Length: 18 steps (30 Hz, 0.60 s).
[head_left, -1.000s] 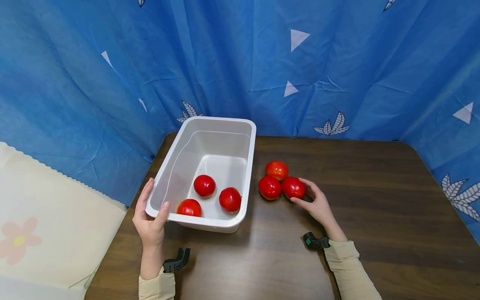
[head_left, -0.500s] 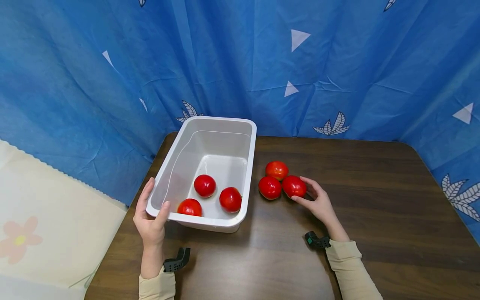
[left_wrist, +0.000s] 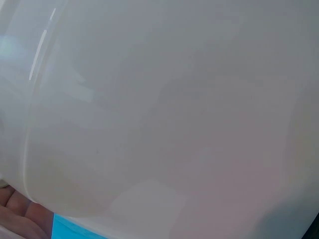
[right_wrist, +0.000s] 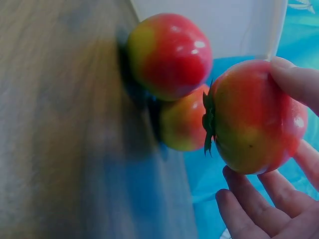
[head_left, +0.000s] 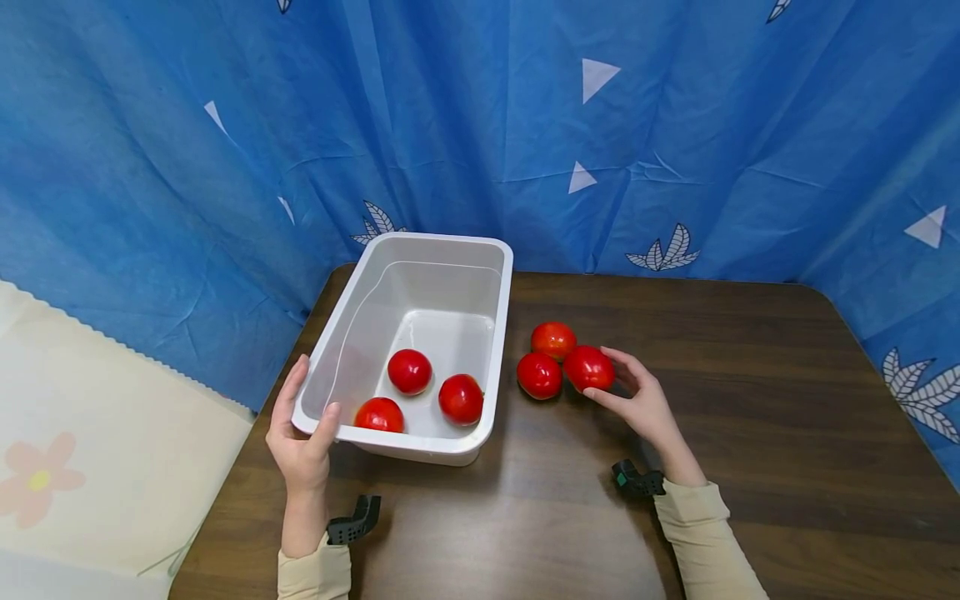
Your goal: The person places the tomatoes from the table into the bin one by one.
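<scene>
The left hand (head_left: 302, 450) grips the near left corner of a pale tub (head_left: 442, 279), the thumb over the rim and the fingers, slightly bent, along the outside. The tub stretches away from that hand, ahead and to its right. Inside lie three red tomatoes, all to the right of the left thumb: one (head_left: 379, 415) close by against the near wall, a second (head_left: 409, 372) a little farther ahead, and a third (head_left: 461, 399) farther right, near the tub's right wall.

The right hand (head_left: 648, 408) is partly open round a single tomato (head_left: 589, 369), holding it between the thumb on one side and curved fingers on the other; its green leaves face the table (head_left: 750, 400) in the right wrist view. Just left of the held fruit, between the right hand and the tub, sits another tomato (head_left: 540, 376), and one more (head_left: 553, 341) sits slightly farther from the hand, behind these two. Whether the held one touches its neighbours is hard to tell.

Behind each hand is a black wrist mount and a beige sleeve (head_left: 708, 533). Beyond both hands hangs a blue curtain (head_left: 525, 125).
</scene>
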Tool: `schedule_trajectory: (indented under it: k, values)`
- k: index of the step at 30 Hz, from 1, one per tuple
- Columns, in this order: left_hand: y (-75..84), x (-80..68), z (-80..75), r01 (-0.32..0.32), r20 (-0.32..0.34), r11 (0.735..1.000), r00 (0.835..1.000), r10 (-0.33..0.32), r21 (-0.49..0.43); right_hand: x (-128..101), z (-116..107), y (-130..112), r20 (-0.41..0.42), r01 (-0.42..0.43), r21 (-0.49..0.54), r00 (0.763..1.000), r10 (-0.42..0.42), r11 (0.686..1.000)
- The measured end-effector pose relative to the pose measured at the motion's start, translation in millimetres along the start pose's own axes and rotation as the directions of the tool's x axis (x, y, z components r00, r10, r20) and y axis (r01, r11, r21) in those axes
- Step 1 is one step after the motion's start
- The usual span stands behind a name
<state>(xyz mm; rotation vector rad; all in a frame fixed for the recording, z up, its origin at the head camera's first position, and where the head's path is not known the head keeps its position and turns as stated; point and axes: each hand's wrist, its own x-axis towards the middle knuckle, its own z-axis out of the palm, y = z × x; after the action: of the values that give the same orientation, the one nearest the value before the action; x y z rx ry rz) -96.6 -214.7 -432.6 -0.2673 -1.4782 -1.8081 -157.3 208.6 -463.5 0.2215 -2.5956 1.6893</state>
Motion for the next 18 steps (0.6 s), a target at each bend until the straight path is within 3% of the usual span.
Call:
schedule_trajectory:
  k: [18]
  values:
    - [-0.3,0.6,-0.3,-0.015,0.006,1.000,1.000,0.015,-0.016,2.0,-7.4,-44.6,0.007,0.058,-0.006,0.998,-0.058,0.998]
